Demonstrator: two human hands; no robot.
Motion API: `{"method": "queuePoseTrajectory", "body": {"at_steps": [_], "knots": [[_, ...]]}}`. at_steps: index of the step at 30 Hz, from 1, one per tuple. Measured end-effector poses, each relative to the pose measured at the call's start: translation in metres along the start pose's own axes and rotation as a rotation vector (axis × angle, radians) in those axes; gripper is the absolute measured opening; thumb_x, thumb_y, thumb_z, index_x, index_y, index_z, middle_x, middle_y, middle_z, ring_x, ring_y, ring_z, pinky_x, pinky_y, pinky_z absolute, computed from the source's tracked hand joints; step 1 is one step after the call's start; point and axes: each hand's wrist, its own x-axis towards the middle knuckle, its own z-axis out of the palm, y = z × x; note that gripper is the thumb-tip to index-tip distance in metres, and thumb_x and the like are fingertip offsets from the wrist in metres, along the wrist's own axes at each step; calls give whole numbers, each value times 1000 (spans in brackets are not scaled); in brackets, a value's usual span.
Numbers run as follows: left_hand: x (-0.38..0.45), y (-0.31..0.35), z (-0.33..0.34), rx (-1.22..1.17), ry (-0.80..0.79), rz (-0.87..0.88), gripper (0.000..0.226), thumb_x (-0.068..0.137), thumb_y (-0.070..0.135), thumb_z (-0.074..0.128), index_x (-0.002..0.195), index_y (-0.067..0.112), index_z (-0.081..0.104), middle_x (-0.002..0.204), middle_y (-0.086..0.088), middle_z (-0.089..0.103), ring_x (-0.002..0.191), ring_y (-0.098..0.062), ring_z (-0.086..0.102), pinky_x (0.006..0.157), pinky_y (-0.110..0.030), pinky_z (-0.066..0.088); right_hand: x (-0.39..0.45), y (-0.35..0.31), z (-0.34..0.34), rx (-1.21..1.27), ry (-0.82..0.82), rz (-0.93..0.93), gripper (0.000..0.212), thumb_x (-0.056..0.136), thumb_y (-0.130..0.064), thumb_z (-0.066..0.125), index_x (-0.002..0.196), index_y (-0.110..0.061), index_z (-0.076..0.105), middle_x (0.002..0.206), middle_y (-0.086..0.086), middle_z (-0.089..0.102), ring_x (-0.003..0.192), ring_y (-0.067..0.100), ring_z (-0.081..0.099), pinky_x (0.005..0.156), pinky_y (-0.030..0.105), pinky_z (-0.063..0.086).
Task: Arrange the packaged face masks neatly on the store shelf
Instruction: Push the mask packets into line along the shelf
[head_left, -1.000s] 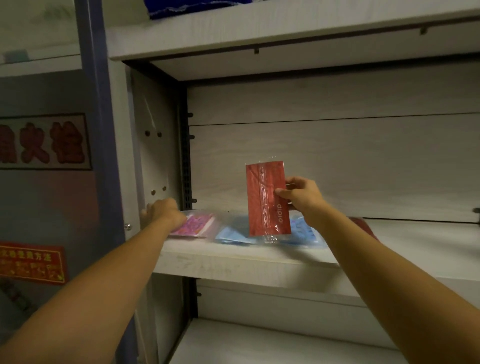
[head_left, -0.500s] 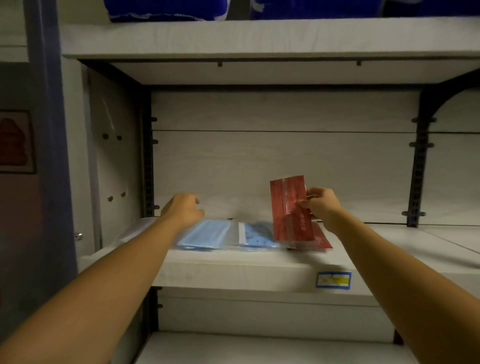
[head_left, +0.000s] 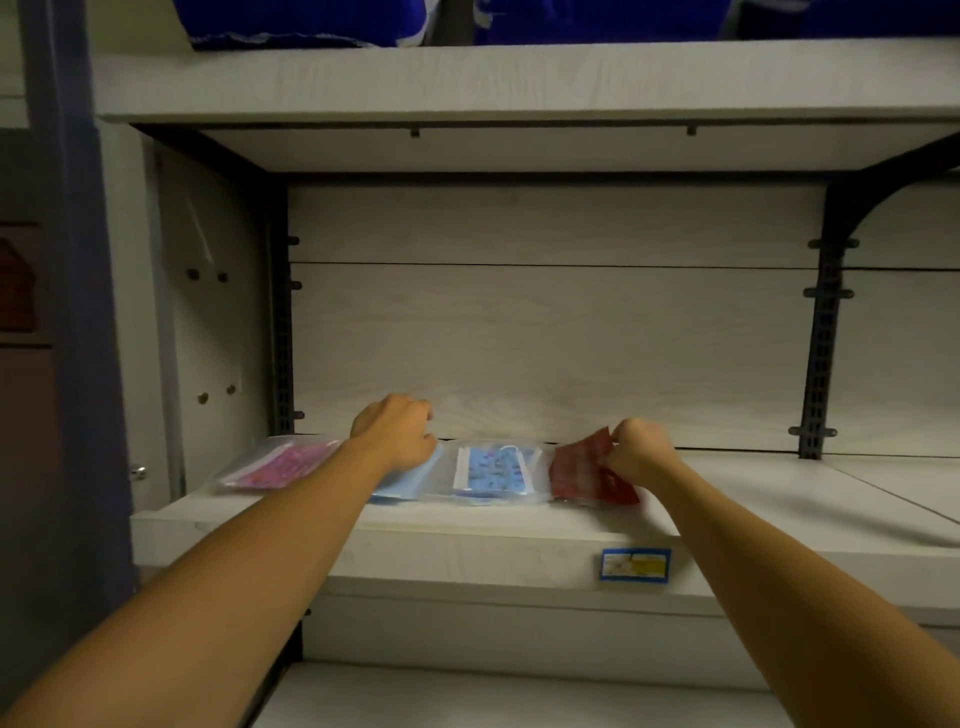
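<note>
Since the earlier frame we are lowering the red mask packet (head_left: 582, 470) from upright to a low tilt over the shelf (head_left: 519, 545), at the right end of the row. Our right hand (head_left: 641, 452) is pinching its upper edge. Our left hand (head_left: 397, 434) is hovering with curled fingers above the plain blue packet (head_left: 410, 483), holding nothing. We are seeing the pink packet (head_left: 280, 462) leftmost and the patterned blue packet (head_left: 496, 470) lying flat between.

1. My left hand (head_left: 396, 435) and forearm cover most of the plain blue mask pack (head_left: 410, 480).
2. My right hand (head_left: 640, 451) hides part of the red mask pack (head_left: 582, 467).
3. The price label (head_left: 635, 565) print is too small to read.
4. The top edge crops the blue items (head_left: 306, 21) above.
</note>
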Motion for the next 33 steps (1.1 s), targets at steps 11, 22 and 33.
{"method": "queuePoseTrajectory", "body": {"at_steps": [11, 22, 33], "knots": [[-15, 51, -2, -12, -5, -42, 42, 95, 38, 58, 134, 25, 56, 135, -2, 60, 117, -24, 58, 94, -38, 52, -3, 20, -5, -85, 5, -94, 19, 94, -28, 63, 92, -12, 52, 94, 9, 60, 82, 26, 58, 65, 34, 48], [-58, 124, -12, 2, 8, -6, 37, 98, 36, 52, 130, 20, 59, 135, -8, 59, 120, -30, 57, 95, -37, 50, -61, 81, -52, -198, 33, -189, 35, 91, -19, 60, 125, -12, 61, 123, 11, 63, 107, 29, 60, 89, 39, 55], [-126, 189, -27, -57, 52, 101, 29, 94, 29, 51, 118, 21, 66, 118, -5, 67, 101, -28, 63, 81, -38, 55, -143, 123, -92, -265, 38, -168, 37, 94, -20, 57, 128, -9, 55, 123, 11, 61, 105, 27, 59, 90, 40, 55]]}}
